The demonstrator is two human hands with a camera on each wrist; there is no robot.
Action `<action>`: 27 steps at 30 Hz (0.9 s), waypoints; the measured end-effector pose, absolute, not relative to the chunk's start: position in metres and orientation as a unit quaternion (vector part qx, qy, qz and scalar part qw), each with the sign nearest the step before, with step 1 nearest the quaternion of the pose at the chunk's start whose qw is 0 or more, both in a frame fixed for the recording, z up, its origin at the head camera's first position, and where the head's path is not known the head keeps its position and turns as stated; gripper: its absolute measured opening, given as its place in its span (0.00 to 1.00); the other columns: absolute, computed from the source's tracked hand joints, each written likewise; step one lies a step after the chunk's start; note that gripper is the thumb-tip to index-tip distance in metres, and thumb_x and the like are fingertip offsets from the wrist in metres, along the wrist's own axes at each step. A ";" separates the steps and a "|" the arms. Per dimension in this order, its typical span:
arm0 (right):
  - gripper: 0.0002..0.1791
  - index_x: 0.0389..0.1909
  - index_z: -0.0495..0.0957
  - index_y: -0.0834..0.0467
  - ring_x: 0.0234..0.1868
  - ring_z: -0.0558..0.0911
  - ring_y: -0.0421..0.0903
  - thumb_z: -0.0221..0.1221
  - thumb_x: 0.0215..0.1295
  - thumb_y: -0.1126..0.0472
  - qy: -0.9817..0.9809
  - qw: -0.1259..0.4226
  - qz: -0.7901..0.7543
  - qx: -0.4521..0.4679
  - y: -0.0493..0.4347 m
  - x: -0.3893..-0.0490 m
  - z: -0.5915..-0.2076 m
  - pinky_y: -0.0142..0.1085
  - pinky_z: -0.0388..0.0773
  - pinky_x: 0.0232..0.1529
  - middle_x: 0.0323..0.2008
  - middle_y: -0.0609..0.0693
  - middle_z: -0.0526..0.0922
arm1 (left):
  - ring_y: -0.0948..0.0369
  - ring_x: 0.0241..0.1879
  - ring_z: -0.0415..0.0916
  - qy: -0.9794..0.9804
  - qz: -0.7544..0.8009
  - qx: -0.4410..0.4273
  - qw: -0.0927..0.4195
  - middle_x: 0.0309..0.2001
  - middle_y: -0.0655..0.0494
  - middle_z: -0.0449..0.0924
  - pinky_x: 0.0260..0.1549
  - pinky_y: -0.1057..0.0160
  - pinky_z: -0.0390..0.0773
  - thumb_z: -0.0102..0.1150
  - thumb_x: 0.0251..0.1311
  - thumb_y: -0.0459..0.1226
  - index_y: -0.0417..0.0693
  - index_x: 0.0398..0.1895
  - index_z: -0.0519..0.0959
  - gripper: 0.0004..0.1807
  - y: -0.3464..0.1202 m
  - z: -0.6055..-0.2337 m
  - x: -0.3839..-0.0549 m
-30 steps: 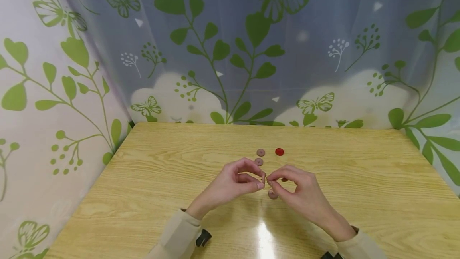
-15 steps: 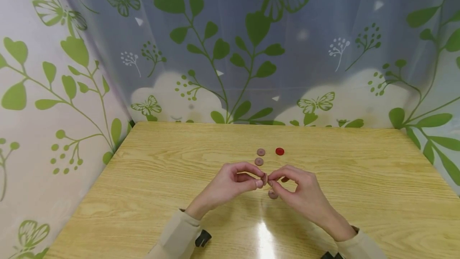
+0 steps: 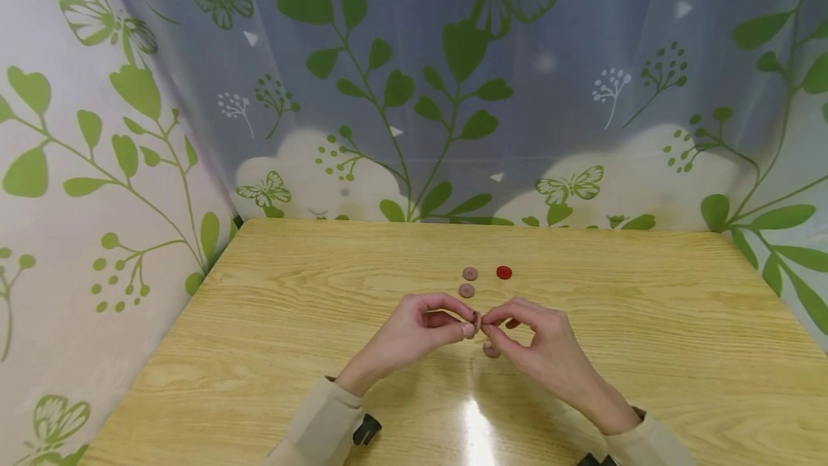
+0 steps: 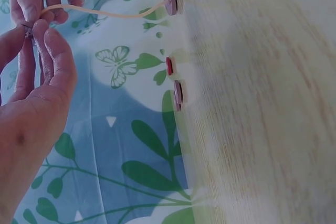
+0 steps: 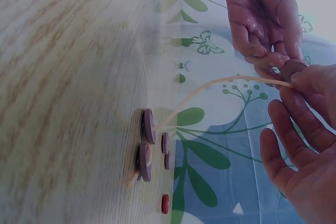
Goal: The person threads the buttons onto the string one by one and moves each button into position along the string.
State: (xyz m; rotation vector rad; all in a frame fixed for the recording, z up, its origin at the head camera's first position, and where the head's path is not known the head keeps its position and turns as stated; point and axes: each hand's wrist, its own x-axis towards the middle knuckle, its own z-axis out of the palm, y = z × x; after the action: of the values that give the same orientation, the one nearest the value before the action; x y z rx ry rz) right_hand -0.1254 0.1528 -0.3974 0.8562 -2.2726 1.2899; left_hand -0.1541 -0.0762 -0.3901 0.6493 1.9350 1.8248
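Observation:
Between the fingertips of my left hand (image 3: pixel 420 326) a brown button (image 3: pixel 477 323) is pinched, standing on edge. My right hand (image 3: pixel 540 336) pinches a thin pale-orange cord (image 5: pixel 231 77) right at that button's face. From those fingers the cord droops to the table, reaching a brown button (image 5: pixel 148 126) there; a second brown button (image 5: pixel 144 162) sits beside it with cord showing at its underside. In the head view one brown button (image 3: pixel 491 350) lies under the right fingertips, and the other is mostly hidden behind that hand.
Beyond the hands, two brown buttons (image 3: pixel 470 274) and a red button (image 3: pixel 504 272) lie on the wooden table (image 3: pixel 310 265). A leaf-patterned curtain (image 3: pixel 388 92) hangs along the table's back and left edges.
The left hand's button has turned slightly and now meets the right fingertips, closing the small gap seen a second ago. The buttons on the table stay in place.

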 end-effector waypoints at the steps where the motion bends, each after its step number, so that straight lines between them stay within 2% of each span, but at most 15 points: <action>1: 0.17 0.38 0.86 0.48 0.37 0.85 0.33 0.69 0.58 0.74 -0.810 0.195 0.461 0.306 0.153 -0.125 -0.397 0.25 0.81 0.39 0.36 0.38 0.88 | 0.63 0.48 0.86 0.693 0.653 0.231 0.200 0.54 0.46 0.84 0.53 0.61 0.84 0.64 0.68 0.34 0.39 0.51 0.83 0.12 -0.076 -0.390 -0.154; 15: 0.15 0.39 0.86 0.50 0.34 0.86 0.34 0.70 0.59 0.73 -0.808 0.192 0.465 0.305 0.152 -0.125 -0.398 0.27 0.82 0.34 0.34 0.41 0.88 | 0.62 0.49 0.86 0.709 0.641 0.237 0.177 0.54 0.45 0.84 0.54 0.60 0.84 0.62 0.69 0.34 0.40 0.49 0.83 0.09 -0.075 -0.390 -0.153; 21: 0.16 0.42 0.87 0.52 0.33 0.85 0.36 0.71 0.56 0.74 -0.800 0.217 0.462 0.316 0.151 -0.125 -0.400 0.25 0.81 0.33 0.32 0.43 0.88 | 0.62 0.46 0.87 0.734 0.618 0.226 0.166 0.49 0.47 0.86 0.51 0.63 0.83 0.62 0.70 0.36 0.45 0.47 0.82 0.08 -0.074 -0.392 -0.153; 27: 0.18 0.44 0.86 0.53 0.33 0.85 0.36 0.74 0.54 0.71 -0.798 0.224 0.460 0.319 0.150 -0.126 -0.401 0.25 0.80 0.31 0.31 0.44 0.88 | 0.63 0.45 0.86 0.727 0.628 0.218 0.171 0.47 0.46 0.87 0.52 0.62 0.83 0.61 0.70 0.36 0.43 0.47 0.81 0.08 -0.073 -0.393 -0.153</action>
State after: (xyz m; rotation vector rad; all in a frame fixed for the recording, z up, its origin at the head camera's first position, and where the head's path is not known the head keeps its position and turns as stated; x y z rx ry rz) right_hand -0.1259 0.1501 -0.4010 0.8795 -2.2024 1.2711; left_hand -0.1531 -0.0734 -0.3926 0.6203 2.0658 1.7831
